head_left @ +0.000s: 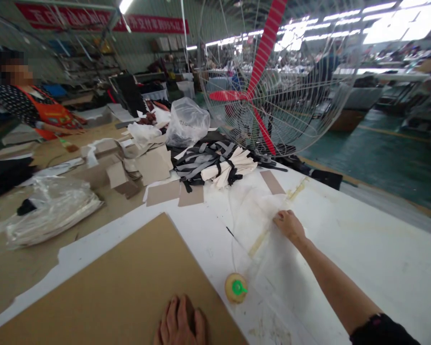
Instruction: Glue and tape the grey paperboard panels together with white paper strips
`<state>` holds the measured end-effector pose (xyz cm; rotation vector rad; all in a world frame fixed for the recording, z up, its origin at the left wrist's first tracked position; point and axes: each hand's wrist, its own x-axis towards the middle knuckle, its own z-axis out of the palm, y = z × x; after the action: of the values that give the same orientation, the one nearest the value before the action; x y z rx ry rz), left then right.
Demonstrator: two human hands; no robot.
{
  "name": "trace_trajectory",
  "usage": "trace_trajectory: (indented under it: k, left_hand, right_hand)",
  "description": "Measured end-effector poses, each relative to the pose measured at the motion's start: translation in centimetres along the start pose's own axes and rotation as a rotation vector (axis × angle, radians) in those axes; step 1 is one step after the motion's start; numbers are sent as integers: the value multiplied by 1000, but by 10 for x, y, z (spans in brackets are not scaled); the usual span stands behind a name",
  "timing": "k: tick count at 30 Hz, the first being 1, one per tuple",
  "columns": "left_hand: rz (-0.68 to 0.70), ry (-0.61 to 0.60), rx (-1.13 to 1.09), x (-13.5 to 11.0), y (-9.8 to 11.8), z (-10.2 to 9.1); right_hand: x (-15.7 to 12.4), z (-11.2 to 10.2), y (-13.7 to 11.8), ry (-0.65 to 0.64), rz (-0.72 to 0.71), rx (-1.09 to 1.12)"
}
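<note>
My left hand point(181, 323) lies flat on a large brown cardboard sheet point(129, 278), fingers stretched out. Out over the white tabletop reaches my right hand point(289, 225), its fingers closed at the edge of a thin, see-through whitish sheet point(249, 213). Between my hands stands a round, pale yellow bottle point(231, 293) with a green nozzle cap point(239, 287), seen from above. Small grey-brown card pieces point(191, 195) lie beyond the cardboard, beside a heap of black and grey straps point(197, 158) and a bundle of cream strips point(228, 167).
A large caged fan point(249, 96) with red blades stands just past the table's far edge. Clear plastic bags point(188, 122) and stacked card pieces point(153, 163) crowd the back left. A person in an orange apron point(53, 115) is at the table's left side.
</note>
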<state>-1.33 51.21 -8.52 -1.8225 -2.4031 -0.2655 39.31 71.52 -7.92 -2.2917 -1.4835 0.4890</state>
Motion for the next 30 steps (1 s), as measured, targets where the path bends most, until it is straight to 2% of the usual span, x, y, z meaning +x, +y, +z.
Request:
trace_trajectory:
  k: [3, 9, 14, 19, 23, 27, 30]
  left_hand:
    - [18, 11, 3, 0, 0, -1]
    - [30, 34, 5, -1, -3, 5]
    - [27, 26, 9, -2, -2, 4]
    - [30, 29, 6, -2, -2, 3]
    - [30, 1, -1, 0, 3, -6]
    - [30, -15, -37, 1, 9, -17]
    - [15, -26, -93, -1, 10, -20]
  right_hand:
    - [9, 1, -8, -85, 85, -60]
    - [14, -10, -10, -215, 133, -6]
    - [6, -17, -7, -265, 201, 192]
    - [-12, -24, -5, -293, 304, 505]
    - [-49, -44, -1, -305, 347, 820]
    - [-113, -67, -1, -369, 276, 1130]
    - [-157, -80, -7, -370, 254, 1276]
